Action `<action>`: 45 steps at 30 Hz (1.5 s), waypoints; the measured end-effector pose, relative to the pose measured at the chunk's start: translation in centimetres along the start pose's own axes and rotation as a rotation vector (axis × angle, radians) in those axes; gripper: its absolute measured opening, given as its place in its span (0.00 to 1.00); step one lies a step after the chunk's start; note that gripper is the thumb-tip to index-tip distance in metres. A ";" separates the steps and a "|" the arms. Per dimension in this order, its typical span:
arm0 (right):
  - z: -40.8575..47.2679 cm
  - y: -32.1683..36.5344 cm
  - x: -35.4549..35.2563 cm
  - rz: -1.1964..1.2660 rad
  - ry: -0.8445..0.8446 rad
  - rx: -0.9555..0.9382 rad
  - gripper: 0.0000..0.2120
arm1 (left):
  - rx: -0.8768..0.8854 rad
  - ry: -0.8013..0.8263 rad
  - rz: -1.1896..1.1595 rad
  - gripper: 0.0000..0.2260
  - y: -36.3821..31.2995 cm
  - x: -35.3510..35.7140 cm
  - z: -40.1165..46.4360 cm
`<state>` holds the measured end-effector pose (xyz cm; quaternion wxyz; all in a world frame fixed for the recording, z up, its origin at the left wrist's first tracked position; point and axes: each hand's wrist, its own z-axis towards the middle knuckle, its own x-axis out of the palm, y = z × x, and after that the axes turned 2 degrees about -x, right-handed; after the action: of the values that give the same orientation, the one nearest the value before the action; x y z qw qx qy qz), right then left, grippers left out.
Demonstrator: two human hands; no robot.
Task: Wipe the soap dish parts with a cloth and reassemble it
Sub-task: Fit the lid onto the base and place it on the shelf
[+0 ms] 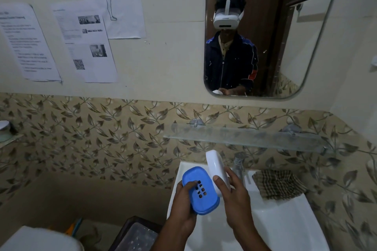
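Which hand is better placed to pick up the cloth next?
Right hand: the cloth lies just beyond it on the sink rim. It must first free itself of the white part.

Both forearms reach up from the lower edge, hands raised side by side. The left hand (186, 199) curls thumb over and fingers under in a firm grip; the right hand (232, 193) clasps upright, thumb forward, fingers wrapped behind.

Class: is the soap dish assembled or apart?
Apart: the left hand holds the blue tray, the right hand the white part.
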<state>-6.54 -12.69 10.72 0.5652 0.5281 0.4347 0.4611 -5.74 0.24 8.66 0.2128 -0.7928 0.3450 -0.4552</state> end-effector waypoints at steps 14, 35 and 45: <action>-1.3 0.1 -0.2 -0.566 0.006 -0.320 0.33 | -0.083 0.194 -0.179 0.22 0.0 1.0 0.2; -2.0 1.5 0.4 -0.779 0.090 -0.207 0.35 | -0.075 0.201 -0.197 0.26 0.4 1.4 0.6; -1.4 -0.2 0.7 -0.820 0.225 -0.228 0.36 | 0.150 0.144 -0.022 0.12 0.8 1.5 0.4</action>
<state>-7.80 -11.76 10.38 0.7052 0.1930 0.6135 0.2983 -5.16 -1.37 8.81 0.2411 -0.7435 0.3156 -0.5381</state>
